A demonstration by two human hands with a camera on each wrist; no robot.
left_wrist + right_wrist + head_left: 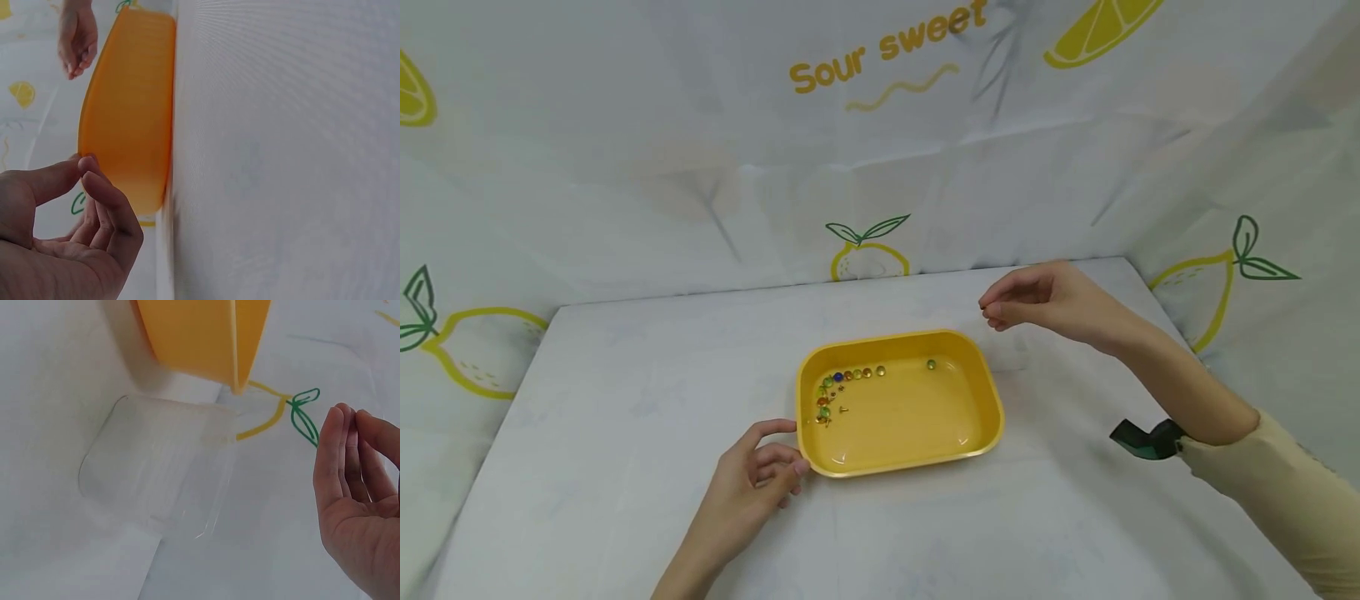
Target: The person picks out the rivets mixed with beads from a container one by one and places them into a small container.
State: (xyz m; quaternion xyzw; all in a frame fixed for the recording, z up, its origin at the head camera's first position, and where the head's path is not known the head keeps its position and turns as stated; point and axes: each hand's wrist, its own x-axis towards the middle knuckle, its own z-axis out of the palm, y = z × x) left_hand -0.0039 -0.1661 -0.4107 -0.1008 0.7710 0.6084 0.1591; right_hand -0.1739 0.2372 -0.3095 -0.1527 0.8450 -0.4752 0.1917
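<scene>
Yellow tray sits on the white table, long axis running L–R, R end angled a bit toward the far side. L hand is nearer, right at the tray's L end: fingers loosely bent, thumb & index spaced apart, tips touching the outside of the rim. R hand is up in the air just off the far R corner, so from its tips the tray lies L, lower & toward the near side; no contact. R thumb & fingertips meet, approx. a pinch; head view hints at a tiny dark speck there, too small to ID, so can't tell if they have hold of anything. Beads form a bent line along the tray's L & far walls, i.e. the L hand's end, w/ a few small pins next to them. One lone green bead lies by the far wall toward the R end, closer to the R hand. Clear container stands by the tray's R end; can't tell if touching.
</scene>
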